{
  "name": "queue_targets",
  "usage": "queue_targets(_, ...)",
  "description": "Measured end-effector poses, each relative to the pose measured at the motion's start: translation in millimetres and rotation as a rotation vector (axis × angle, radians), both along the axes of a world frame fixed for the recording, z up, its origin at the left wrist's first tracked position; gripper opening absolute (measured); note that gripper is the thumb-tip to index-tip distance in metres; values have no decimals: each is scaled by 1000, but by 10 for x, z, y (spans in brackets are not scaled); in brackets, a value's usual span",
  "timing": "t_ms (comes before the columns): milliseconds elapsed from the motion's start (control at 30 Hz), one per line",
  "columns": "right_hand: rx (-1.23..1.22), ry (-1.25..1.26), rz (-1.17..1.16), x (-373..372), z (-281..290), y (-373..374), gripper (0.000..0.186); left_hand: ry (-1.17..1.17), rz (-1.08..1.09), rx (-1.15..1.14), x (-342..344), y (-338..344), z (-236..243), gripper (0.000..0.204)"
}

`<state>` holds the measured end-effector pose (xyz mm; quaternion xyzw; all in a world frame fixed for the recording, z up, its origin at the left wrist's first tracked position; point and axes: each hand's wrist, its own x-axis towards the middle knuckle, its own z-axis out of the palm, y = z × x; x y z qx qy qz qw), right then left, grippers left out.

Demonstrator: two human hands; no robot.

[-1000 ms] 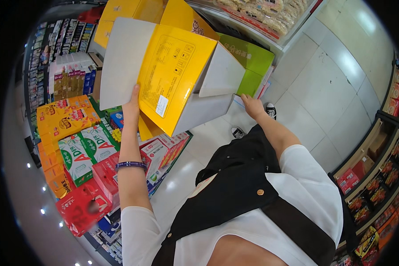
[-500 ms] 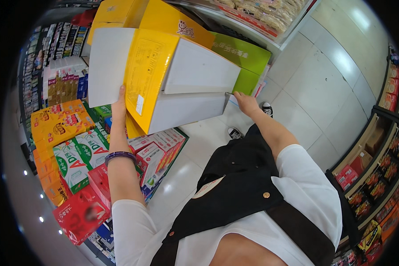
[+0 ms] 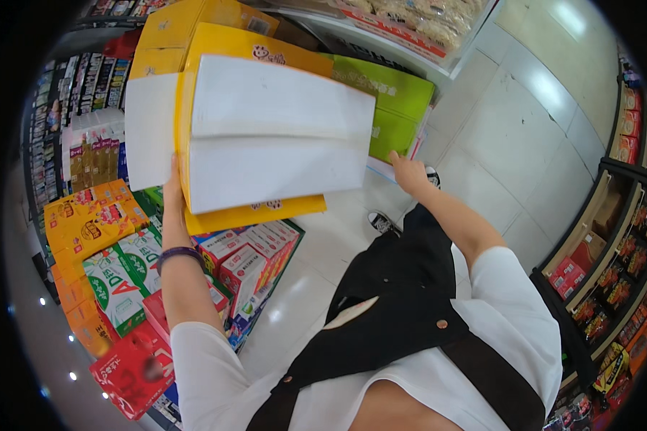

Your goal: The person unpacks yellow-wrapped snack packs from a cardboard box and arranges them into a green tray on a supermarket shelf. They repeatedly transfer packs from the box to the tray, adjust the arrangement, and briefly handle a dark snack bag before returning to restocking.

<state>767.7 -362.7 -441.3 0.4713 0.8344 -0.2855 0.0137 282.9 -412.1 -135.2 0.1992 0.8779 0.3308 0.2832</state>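
Observation:
A large yellow carton point(image 3: 185, 140) with white inner faces is in front of me, its white panels point(image 3: 273, 133) turned up toward me and a seam running between them. My left hand point(image 3: 173, 190) is closed on the carton's lower left edge, beside a white flap point(image 3: 151, 133) that sticks out to the left. Most of its fingers are hidden behind the carton. My right hand point(image 3: 410, 174) is off the carton's right end, beside a green box point(image 3: 392, 108). Its fingers are curled, and I cannot make out what is in them.
More yellow cartons point(image 3: 167, 32) stand behind. Below left, a stack holds orange packs point(image 3: 97, 219), green-and-white boxes point(image 3: 122, 266) and a red box point(image 3: 133, 366). Red-and-white boxes point(image 3: 244, 262) lie near my left arm. Shelves point(image 3: 604, 287) line the right, beyond the tiled floor point(image 3: 496, 136).
The carton has turned so its white panels face me more, and the two panels now lie nearly level together. My right hand has come away from the carton's right end, slightly right and down.

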Motion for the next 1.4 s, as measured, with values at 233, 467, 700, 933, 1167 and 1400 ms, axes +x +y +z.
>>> queue_targets(233, -1230, 1349, -1166, -677, -309, 365, 14, -1, 126, 106, 295, -418, 0, 74)
queue_targets(467, -1012, 1782, -1143, -817, 717, 466, 15, -222, 400, 241, 684, -2559, 211, 38)
queue_targets(700, -648, 1891, -368, -683, 3248, 747, 17, -529, 786, 371, 1370, -3532, -472, 39)
queue_targets(933, 116, 1462, 448, -244, 4935, 593, 17, -995, 909, 434, 1797, -1821, -1634, 40)
queue_targets(1167, 268, 624, 577, -722, 4389, 207, 15, -576, 933, 518, 1766, -1609, -2038, 40)
queue_targets(1400, -269, 755, 389, -1175, 3599, 273, 17, 558, -306, 602, 2372, -1039, 403, 26)
